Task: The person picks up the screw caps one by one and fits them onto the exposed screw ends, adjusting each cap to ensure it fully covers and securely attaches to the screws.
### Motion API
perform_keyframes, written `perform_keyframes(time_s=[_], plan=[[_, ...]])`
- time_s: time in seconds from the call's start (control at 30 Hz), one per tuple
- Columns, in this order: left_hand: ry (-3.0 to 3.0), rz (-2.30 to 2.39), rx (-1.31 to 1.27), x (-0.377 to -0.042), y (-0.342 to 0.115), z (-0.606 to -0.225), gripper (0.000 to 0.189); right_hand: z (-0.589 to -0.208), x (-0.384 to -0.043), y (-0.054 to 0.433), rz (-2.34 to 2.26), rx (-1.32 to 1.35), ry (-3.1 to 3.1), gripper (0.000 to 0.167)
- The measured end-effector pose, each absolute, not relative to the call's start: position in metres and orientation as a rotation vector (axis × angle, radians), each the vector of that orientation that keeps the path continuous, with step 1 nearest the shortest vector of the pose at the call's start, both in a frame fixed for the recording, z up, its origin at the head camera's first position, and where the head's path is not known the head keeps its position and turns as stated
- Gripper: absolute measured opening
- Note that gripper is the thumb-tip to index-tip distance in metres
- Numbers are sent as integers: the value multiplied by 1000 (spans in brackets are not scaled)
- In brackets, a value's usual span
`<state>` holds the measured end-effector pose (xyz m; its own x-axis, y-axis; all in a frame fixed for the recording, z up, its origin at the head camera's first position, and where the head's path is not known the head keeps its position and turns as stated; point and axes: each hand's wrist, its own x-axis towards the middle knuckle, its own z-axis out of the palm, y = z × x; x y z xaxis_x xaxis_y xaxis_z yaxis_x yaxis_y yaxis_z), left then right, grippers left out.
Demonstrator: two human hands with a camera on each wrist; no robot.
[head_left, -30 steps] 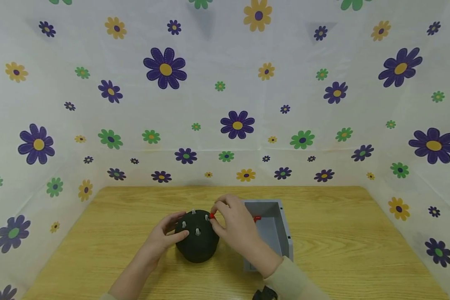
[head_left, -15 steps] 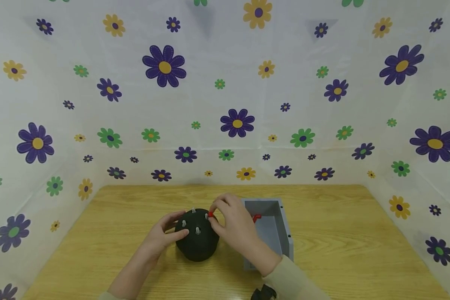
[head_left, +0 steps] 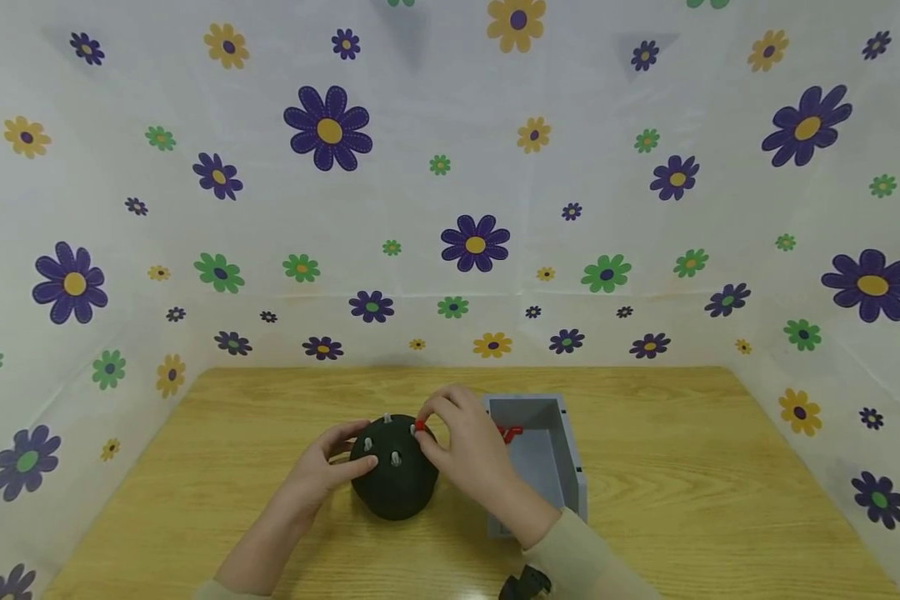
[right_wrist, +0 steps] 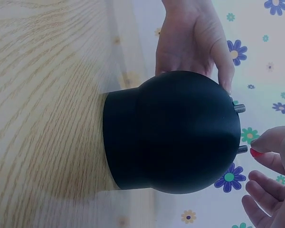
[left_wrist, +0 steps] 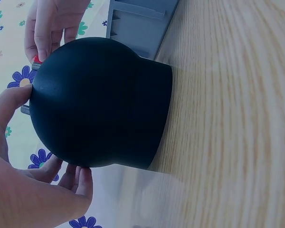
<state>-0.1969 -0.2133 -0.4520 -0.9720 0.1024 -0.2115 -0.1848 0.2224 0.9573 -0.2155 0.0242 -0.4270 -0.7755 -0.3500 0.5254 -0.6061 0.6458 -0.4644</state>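
1. Held the black dome (head_left: pixel 393 492) upright on the wooden table (head_left: pixel 660 483), just left of the grey tray (head_left: pixel 575 467), threaded studs (head_left: pixel 396 458) standing out from its crown.
2. Curled the left hand (head_left: pixel 326 468) round the dome, thumb on top near the studs, fingertips against the side.
3. Pinched a small red cap (head_left: pixel 420 425) in the right hand (head_left: pixel 465 442), just beside one stud's tip; saw a sliver of gap in the right wrist view.
4. Judged the dome stiff, smooth and probably slippery; could not tell its weight. Seemed best to take by the broad sides, fingers spread, clear of the studs.
5. Took the cap for light and easily dropped, hard or rubbery being unclear. Seemed best to nip by its outer end.
6. Noticed more red pieces (head_left: pixel 511 434) in the tray.
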Motion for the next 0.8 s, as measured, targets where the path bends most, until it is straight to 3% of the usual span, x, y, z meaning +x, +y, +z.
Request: perform_keyframes(time_s=[0.8], plan=[[2266,1835,-65,-197,-213,-453,69,-429,-221,19,1041,740,-2514,12]])
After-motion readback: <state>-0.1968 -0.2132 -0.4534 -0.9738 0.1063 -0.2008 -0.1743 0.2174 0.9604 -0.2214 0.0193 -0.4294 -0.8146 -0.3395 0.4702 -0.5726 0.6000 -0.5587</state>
